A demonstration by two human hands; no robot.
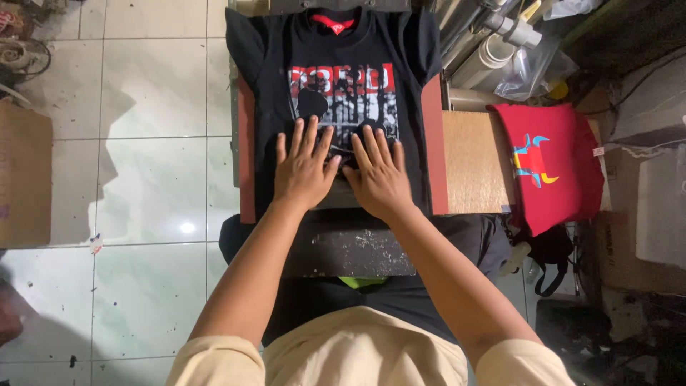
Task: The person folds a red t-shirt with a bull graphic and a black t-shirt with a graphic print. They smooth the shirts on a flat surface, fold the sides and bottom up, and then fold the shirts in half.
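A black T-shirt [407, 64] with a red, white and black print on its chest lies spread over a reddish-brown press platen [434, 150]. My left hand [304, 168] lies flat on the shirt below the print, fingers spread. Beside it, thumbs nearly touching, my right hand [379, 175] presses flat on the fabric the same way. Neither hand grips anything. The shirt's lower part hangs down past the platen's front edge, over a dark scuffed metal base [357, 250].
A red shirt [550, 164] with a blue and yellow print lies on a brown board [471, 161] to the right. Rolls and plastic-wrapped tubes [493, 43] stand at the back right. Cardboard [25, 175] leans at the left on a pale tiled floor [150, 107].
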